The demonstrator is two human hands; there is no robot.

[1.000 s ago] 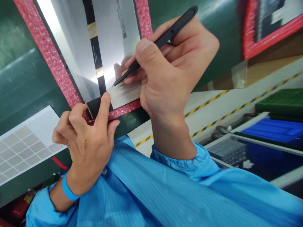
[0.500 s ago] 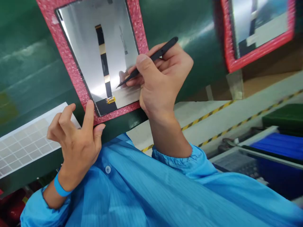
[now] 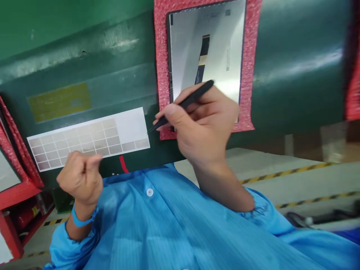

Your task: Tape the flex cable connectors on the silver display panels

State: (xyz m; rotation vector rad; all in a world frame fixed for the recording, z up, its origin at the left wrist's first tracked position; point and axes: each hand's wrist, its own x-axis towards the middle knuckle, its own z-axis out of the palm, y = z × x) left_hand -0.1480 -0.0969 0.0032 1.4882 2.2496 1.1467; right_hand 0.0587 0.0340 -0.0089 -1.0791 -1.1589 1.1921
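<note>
My right hand (image 3: 206, 129) grips a pair of black tweezers (image 3: 194, 98) like a pen. The tips point down and left, beside the right edge of a white sheet of small grey stickers (image 3: 131, 127). Behind that hand lies a silvery display panel (image 3: 213, 26) with a dark flex cable (image 3: 200, 72) on its back; my hand hides its lower part. The panel rests in a pink foam frame (image 3: 163, 71). My left hand (image 3: 81, 176) is closed, with thumb and fingers drawn together, at the sheet's lower edge. Nothing shows in it.
A green mat (image 3: 118, 78) covers the bench, with a yellow strip (image 3: 59, 102) above the sheet. Another foam frame (image 3: 17, 138) stands at the far left, and part of one more (image 3: 354, 90) at the right edge. A red strip (image 3: 123, 164) lies by the bench edge.
The view has swung left. My right hand with the tweezers has moved from over the panel to the sticker sheet's edge. My left hand has left the foam frame's corner and closed.
</note>
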